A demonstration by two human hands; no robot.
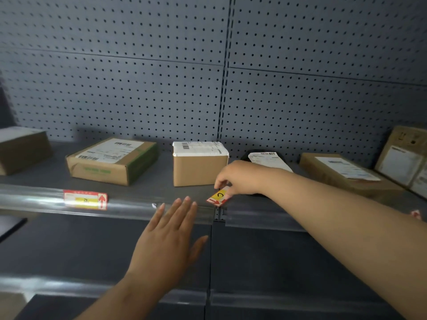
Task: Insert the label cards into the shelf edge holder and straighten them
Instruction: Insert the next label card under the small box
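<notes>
In the head view, 1 label card (85,200) is seen seated in the clear shelf edge holder (34,199), well to the left of the left hand's fingers. It appears roughly level, though the blur leaves a slight tilt possible.

A C card (219,197), yellow and red, is pinched at its upper edge between the thumb and fingers (220,183) of the right hand (240,179). It hangs tilted below those fingers, its lower corner just above the holder, beside the joint where 2 shelf sections meet. It is not yet in the channel.

The left hand (168,239) is held flat and nothing is gripped by it. Its fingers (182,211) are straight and slightly spread, with the tips at the holder just left of the C card. Whether the holder is touched cannot be told.

A cardboard box (198,167) stands on the shelf just behind the right fingers.

The task is judged partway through: 1 card is inserted, while the C card is left to be slid in and straightened. A red-and-white scrap (416,214) at the far right may be a further card, but too little is shown.
</notes>
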